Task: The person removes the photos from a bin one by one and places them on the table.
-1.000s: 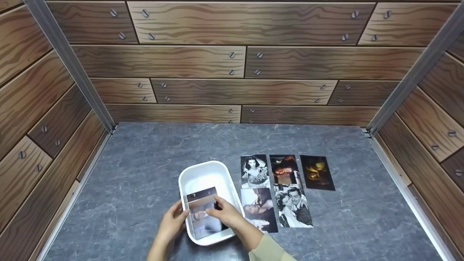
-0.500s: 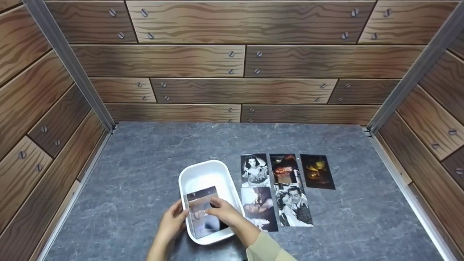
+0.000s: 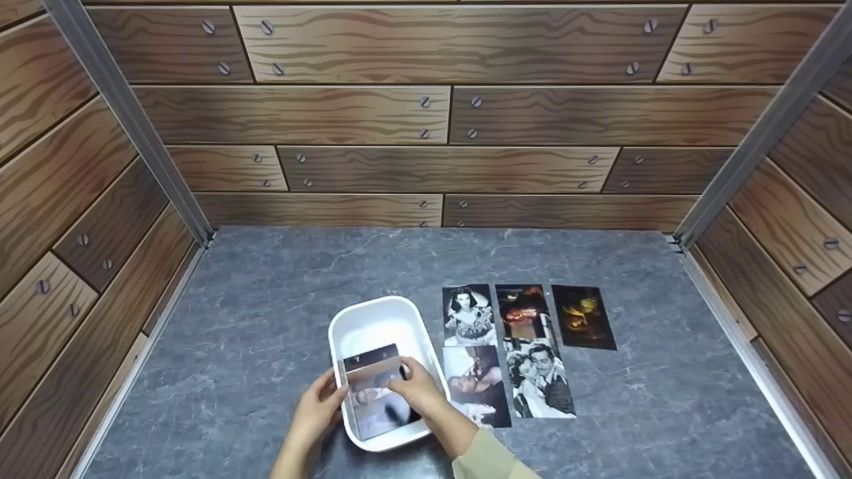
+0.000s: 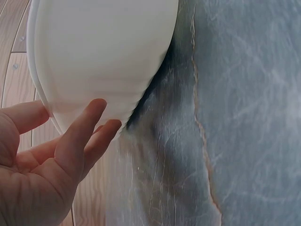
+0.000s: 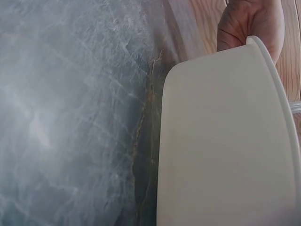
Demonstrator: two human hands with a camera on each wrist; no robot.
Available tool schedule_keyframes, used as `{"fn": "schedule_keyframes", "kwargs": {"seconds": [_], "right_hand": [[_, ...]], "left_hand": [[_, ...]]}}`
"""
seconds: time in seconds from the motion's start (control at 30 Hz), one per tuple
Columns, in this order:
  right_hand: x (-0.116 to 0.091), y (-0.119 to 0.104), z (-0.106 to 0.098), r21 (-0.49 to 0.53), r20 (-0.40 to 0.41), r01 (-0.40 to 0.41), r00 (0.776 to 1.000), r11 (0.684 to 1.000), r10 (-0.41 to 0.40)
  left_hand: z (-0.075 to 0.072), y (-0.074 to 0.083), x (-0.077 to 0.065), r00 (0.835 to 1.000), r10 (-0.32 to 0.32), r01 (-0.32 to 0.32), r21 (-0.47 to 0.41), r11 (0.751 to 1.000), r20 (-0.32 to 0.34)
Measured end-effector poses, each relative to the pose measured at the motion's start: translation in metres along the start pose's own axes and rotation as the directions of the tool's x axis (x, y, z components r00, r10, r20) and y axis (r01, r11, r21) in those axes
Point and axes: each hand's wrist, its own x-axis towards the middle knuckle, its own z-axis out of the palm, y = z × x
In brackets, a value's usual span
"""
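Note:
A white plastic tub (image 3: 379, 309) stands on the grey table. Inside its near half lies a glossy photo card (image 3: 373, 402); whether others lie under it, I cannot tell. My left hand (image 3: 316, 406) holds the tub's left rim, thumb over the top edge. In the left wrist view its fingers (image 4: 77, 129) rest against the tub's outer wall. My right hand (image 3: 423, 392) reaches over the right rim with bent fingers, its thumb and index by the card's right edge. The tub's wall (image 5: 225, 136) hides those fingertips in the right wrist view, so their grip is unclear.
Right of the tub, photos lie in two columns: a black-and-white portrait (image 3: 469, 316), a pale photo (image 3: 476, 386), a reddish one (image 3: 522, 313) and a black-and-white couple (image 3: 540, 379). Farther right is a dark photo (image 3: 584, 317). Wood-patterned panels (image 3: 426, 166) enclose the table.
My right hand has shifted slightly to the right over the card, its thumb sliding toward the card's right edge. The card, the tub and my left hand stay in place.

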Motion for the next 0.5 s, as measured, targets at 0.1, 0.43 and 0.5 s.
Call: {"fn": "schedule_keyframes", "kwargs": {"seconds": [0.1, 0.43, 0.5], "right_hand": [[-0.0001, -0.0004, 0.0008, -0.047, -0.062, 0.027, 0.998, 0.999, -0.03], [0.0014, 0.0, -0.0008, -0.004, 0.017, -0.023, 1.0, 1.0, 0.023], [0.0018, -0.0002, -0.0018, 0.027, 0.044, -0.033, 0.999, 0.999, 0.032]], "left_hand": [[0.0001, -0.0008, -0.0002, 1.0, 0.002, -0.002, 0.0, 1.0, -0.002], [-0.0003, 0.0006, -0.0004, 1.0, -0.001, 0.001, -0.003, 1.0, -0.002], [0.0003, 0.0015, -0.0003, 1.0, -0.017, 0.018, 0.009, 1.0, -0.009]]}}
